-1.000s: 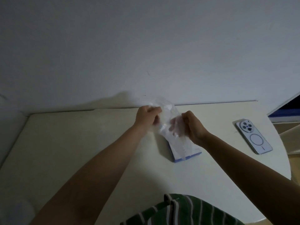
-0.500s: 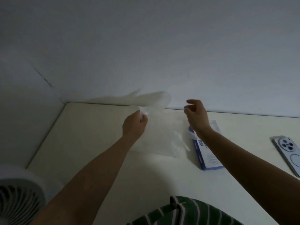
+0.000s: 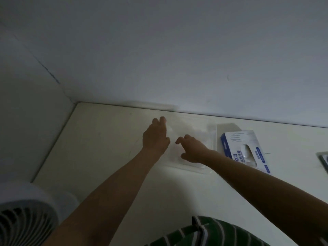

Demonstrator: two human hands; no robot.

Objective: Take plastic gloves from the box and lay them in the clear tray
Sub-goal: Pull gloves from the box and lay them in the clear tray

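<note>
Your left hand (image 3: 156,137) lay palm-down with its fingers (image 3: 162,119) stretched forward and held close together, their tips at the far left corner of the clear tray (image 3: 212,134). A thin plastic glove (image 3: 186,129) spread just to the right of those fingertips, faint and nearly see-through against the tray floor; whether the fingers pressed it or merely hovered over it could not be told. Your right hand (image 3: 192,150) sat just beside the left, over the near half of the tray, its fingers (image 3: 179,139) curled loosely inward with the thumb apart from them and nothing pinched between them.

The tray sat under and around both hands, its near rim showing just behind your right wrist and its right wall standing past your right knuckles. Just beyond that wall, to the right of your right hand, lay the blue and white glove box (image 3: 246,150), flat on its back, with a bit of plastic showing in the oval opening on top. Everything rested on a pale tabletop (image 3: 106,148) pushed against a white wall (image 3: 177,59). Well back from your left fingers, beside that forearm, stood a white fan (image 3: 23,219). Between your forearms, close to your body, showed a green striped garment (image 3: 209,233). At the far right edge, past the box, a phone (image 3: 324,161) was cut off by the frame.
</note>
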